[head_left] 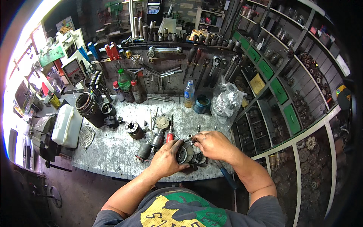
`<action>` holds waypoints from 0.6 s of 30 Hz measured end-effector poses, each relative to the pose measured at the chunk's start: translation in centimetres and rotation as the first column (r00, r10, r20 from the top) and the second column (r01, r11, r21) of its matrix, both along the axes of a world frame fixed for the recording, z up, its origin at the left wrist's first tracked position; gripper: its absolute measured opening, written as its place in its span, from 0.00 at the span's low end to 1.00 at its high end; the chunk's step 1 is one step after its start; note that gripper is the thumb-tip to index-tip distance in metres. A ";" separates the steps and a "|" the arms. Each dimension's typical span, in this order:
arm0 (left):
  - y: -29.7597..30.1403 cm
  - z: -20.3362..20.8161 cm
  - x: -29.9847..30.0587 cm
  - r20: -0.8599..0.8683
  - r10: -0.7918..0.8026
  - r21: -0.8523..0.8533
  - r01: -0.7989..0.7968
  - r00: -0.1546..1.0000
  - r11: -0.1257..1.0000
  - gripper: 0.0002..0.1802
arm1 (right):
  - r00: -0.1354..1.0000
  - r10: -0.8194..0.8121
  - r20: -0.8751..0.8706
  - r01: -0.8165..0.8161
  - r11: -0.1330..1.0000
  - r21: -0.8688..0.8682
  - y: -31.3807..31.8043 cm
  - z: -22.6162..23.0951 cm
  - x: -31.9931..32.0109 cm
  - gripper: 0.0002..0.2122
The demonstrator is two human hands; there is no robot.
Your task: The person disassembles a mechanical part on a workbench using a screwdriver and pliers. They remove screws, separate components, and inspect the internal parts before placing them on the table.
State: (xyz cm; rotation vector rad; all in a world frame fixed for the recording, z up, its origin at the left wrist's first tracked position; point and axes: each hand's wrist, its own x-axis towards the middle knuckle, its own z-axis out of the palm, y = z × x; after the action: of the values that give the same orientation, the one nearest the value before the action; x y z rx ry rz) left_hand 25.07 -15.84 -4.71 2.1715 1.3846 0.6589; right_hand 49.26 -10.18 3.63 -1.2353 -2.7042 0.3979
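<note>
My left hand [167,159] is wrapped against the left side of a round, hollow metal housing [183,155] near the front of the bench. My right hand [212,145] is closed just above and to the right of it, its fingertips pinched at a small shiny metal piece [188,140]; whether this is a tool or a part I cannot make out. A red-handled screwdriver [170,135] lies just beyond my left fingers. Left of that rest a cylindrical motor-like part [156,139] and a round metal cover [163,122]. A small dark round part [199,158] sits below my right hand.
The worn metal workbench [109,151] carries a hollow cylinder [134,130], a plastic bottle [189,94], a blue can [201,104] and a bagged metal casting [227,104]. A blue-handled tool [226,175] juts over the front edge. Parts shelves [280,90] stand at right, a vise [44,138] at left.
</note>
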 end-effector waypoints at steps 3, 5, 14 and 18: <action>0.0 0.1 -0.2 0.000 -0.012 -0.015 0.012 1.000 1.000 0.59 | 0.991 -0.042 0.123 0.038 0.999 0.031 0.3 0.2 -1.6 0.10; 0.1 0.3 -0.4 -0.025 -0.036 0.003 0.037 0.999 0.999 0.59 | 0.987 -0.054 0.151 0.049 0.998 0.038 0.3 0.5 -2.3 0.11; 1.1 0.9 1.2 -0.344 -0.026 0.160 0.086 0.939 0.983 0.59 | 0.978 -0.207 0.016 0.195 0.941 0.275 -1.1 0.2 -6.7 0.14; 1.5 0.0 2.2 -0.356 -0.086 0.038 0.106 0.931 0.994 0.51 | 0.912 -0.404 -0.065 0.407 0.879 0.248 -1.1 -1.4 -7.6 0.13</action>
State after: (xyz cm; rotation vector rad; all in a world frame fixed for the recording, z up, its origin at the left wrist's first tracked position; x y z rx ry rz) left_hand 27.27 -14.30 -4.67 2.4754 1.4325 0.2795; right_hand 41.68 -11.23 2.27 -1.6519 -2.2998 -0.0014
